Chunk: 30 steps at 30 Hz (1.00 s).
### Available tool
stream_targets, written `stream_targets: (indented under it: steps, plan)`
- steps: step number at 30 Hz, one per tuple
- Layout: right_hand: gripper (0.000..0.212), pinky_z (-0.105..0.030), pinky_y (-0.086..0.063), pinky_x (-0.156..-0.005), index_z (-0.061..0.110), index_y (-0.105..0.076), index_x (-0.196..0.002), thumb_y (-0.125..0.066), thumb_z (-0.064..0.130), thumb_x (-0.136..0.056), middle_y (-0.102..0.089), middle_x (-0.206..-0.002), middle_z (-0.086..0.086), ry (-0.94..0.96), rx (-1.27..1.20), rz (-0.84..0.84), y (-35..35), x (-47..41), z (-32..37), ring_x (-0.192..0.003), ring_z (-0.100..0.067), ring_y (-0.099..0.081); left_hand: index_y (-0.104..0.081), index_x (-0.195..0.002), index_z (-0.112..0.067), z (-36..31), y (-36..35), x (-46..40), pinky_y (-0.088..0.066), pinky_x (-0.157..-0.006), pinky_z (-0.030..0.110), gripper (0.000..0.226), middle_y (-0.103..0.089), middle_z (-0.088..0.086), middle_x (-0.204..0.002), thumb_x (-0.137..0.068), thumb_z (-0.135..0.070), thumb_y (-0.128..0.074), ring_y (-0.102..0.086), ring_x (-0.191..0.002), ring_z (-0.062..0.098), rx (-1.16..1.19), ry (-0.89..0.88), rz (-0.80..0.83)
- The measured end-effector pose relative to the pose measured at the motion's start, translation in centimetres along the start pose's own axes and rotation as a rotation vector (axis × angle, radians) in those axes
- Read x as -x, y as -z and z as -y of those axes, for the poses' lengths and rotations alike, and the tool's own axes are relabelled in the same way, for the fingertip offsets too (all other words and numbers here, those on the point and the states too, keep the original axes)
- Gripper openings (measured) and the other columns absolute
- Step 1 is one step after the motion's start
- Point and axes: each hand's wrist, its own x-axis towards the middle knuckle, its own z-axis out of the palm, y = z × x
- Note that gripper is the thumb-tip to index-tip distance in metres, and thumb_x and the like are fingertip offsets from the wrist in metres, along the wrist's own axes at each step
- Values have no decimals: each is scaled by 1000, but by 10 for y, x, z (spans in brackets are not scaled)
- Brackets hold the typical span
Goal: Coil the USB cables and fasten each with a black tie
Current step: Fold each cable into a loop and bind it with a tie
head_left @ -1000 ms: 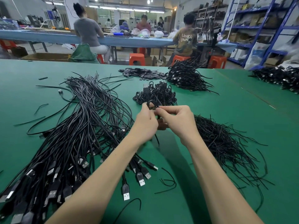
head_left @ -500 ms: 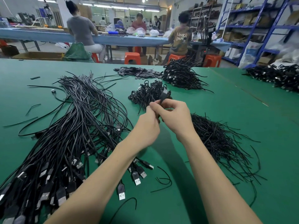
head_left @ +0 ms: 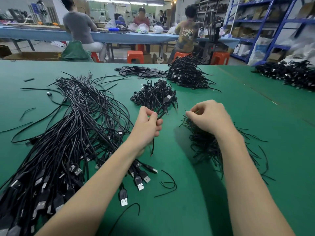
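My left hand [head_left: 148, 124] grips a coiled black USB cable [head_left: 164, 104]. Its plug end sticks up past my fingers and a short tail hangs below my palm. My right hand [head_left: 207, 116] has curled fingers over the heap of black ties [head_left: 208, 149] on the right, and its thumb and forefinger pinch a thin tie at the heap's top. A long bundle of loose USB cables [head_left: 76, 125] lies on the left, plugs toward me. A small pile of coiled, tied cables [head_left: 151, 93] sits just beyond my hands.
On the green table [head_left: 255, 116], a larger heap of coiled cables [head_left: 185, 74] lies at the back, with flat black pieces [head_left: 139, 71] beside it. Another cable heap [head_left: 289, 74] is at the far right. Stray ties [head_left: 167, 184] lie near me. People sit at a blue bench behind.
My hands were together, working on the coiled cable. They have now parted. The right hand moved right onto the tie heap, while the left keeps the cable.
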Motion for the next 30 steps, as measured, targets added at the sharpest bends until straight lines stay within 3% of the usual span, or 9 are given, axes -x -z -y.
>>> stream_targets:
  steps: [3,5,10,14,19,22,24,27,30]
  plan:
    - [7,-29,-45,-75,37,-72,-85,-75,43,-83,-72,-98,8,-131,150,65,15,0,-14,-96,-20,-63,-34,-93,-18,-1,0,1,-32,-44,16,15,-51,2,-76,-107,-16,-36,-40,-51,5,41,27,9]
    - [15,-30,-47,-81,36,-73,-93,-79,40,-80,-72,-105,5,-215,167,112,14,1,-23,-103,-22,-64,-33,-93,-17,-1,1,1,-30,-43,16,15,-49,2,-76,-107,-15,-35,-38,-52,6,62,34,9]
    - [7,-32,-53,-80,32,-79,-86,-78,26,-82,-75,-99,1,-256,-20,-59,2,5,-31,-97,-24,-66,-33,-93,-18,1,3,1,-30,-44,17,15,-50,2,-75,-108,-16,-35,-37,-53,8,66,36,6]
    - [5,-28,-52,-81,30,-81,-81,-82,24,-80,-75,-83,6,-185,-216,-111,4,4,-30,-83,-11,-67,-33,-91,-19,4,4,-1,-30,-43,17,17,-51,2,-75,-107,-15,-35,-39,-52,7,72,50,-8]
    - [7,-15,-58,-62,22,-81,-79,-83,15,-82,-74,-63,2,-94,-392,-117,12,5,-24,-53,-9,-69,-33,-91,-20,6,6,-3,-30,-43,17,16,-51,0,-73,-107,-16,-36,-38,-52,7,70,58,0]
    - [6,-19,-60,-66,17,-79,-87,-80,12,-86,-76,-69,1,50,-458,-160,18,6,-10,-58,-11,-73,-34,-91,-20,6,7,-3,-30,-43,17,16,-51,1,-74,-107,-17,-36,-39,-52,8,76,66,-2]
    - [8,-25,-62,-70,13,-78,-93,-79,9,-86,-77,-75,-3,150,-674,-152,18,8,7,-63,-14,-74,-34,-91,-20,6,6,-3,-30,-42,17,16,-51,1,-74,-107,-16,-36,-38,-52,8,86,70,-5]
    - [6,-29,-61,-76,3,-77,-92,-75,-1,-87,-76,-76,-9,294,-1063,-5,7,12,34,-72,-20,-74,-33,-90,-18,5,5,-2,-28,-42,17,17,-50,1,-71,-106,-13,-37,-37,-51,9,137,71,-19]
    - [9,-30,-60,-82,-5,-75,-97,-72,-5,-89,-76,-88,-20,345,-1134,118,-13,14,44,-82,-25,-75,-33,-91,-17,1,6,-1,-26,-42,18,16,-48,1,-70,-106,-13,-36,-34,-52,9,177,67,-15]
